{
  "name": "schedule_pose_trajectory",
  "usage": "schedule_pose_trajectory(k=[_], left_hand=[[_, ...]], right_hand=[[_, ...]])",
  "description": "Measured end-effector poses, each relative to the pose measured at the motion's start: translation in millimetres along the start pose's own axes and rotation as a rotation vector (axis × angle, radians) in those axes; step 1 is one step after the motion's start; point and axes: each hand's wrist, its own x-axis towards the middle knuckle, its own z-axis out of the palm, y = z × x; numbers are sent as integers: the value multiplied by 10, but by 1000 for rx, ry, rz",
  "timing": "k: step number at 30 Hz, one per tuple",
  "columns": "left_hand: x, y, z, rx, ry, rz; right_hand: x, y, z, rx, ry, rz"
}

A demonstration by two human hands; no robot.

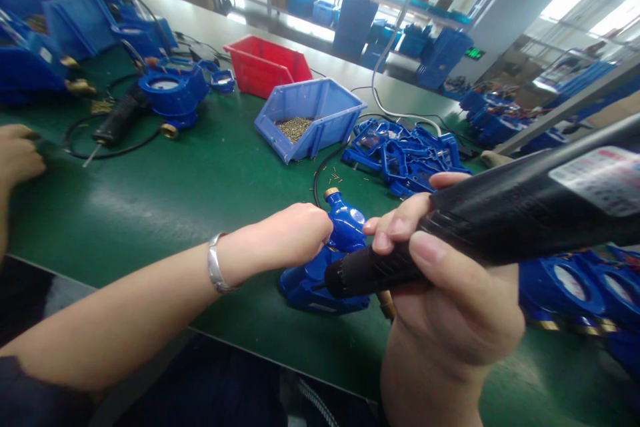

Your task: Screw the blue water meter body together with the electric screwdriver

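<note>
1. At the left edge, a co-worker's hand (20, 155) rests near the green table (150, 190), its fingers curled.
2. Beyond it, blue bins (77, 23) crowd the table's far left corner.
3. A black screwdriver (120, 119) lies on the table, its bit pointing toward the near side, with a dark cord looped around it.
4. Just beside it stands a blue gauge (173, 93) with a round dial and a brass end.
5. Farther back is a red bin (263, 67).
6. The left hand, (303, 233) below a silver bracelet (215, 263), is curled into a fist against the work meter. Its fingertips are hidden, so I cannot tell whether it grips.
7. A pale blue bin (337, 117) holds small brass screws (295, 128); a few more lie loose in front of it.
8. The work meter (345, 230) is on the table between the two hands, tilted, one brass end upward.
9. A heap of blue frames (407, 153) lies behind it.
10. The right hand, (460, 290) apart from the left, is clamped around a black driver (500, 200). The driver's bit points left, over the meter's lower part; I cannot tell whether they touch.
11. At the far right, more blue meters (565, 283) stand close together.
</note>
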Motion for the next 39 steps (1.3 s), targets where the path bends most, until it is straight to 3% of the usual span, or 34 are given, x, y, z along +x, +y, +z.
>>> schedule_pose_trajectory(k=[6,13,17,23,26,30,35,39], left_hand=[[18,-24,-34,-39,-63,80],[-196,-221,103,-403,-44,91],[-367,-219,328,-627,40,-21],[-475,-46,686,-984,314,-331],[-462,20,741,-1289,206,-488],[-426,53,755,-1642,66,-508],[-377,-22,798,-1750,81,-503],[-328,-89,798,-1816,-42,-439]], right_hand=[[28,-91,-5,-26,20,-36],[165,-275,4,-152,212,-238],[237,-133,61,-280,303,-318],[306,109,112,-222,327,-225],[332,155,114,-233,358,-206],[375,169,121,-265,372,-170],[410,182,160,-255,374,-136],[406,267,179,-277,369,-61]])
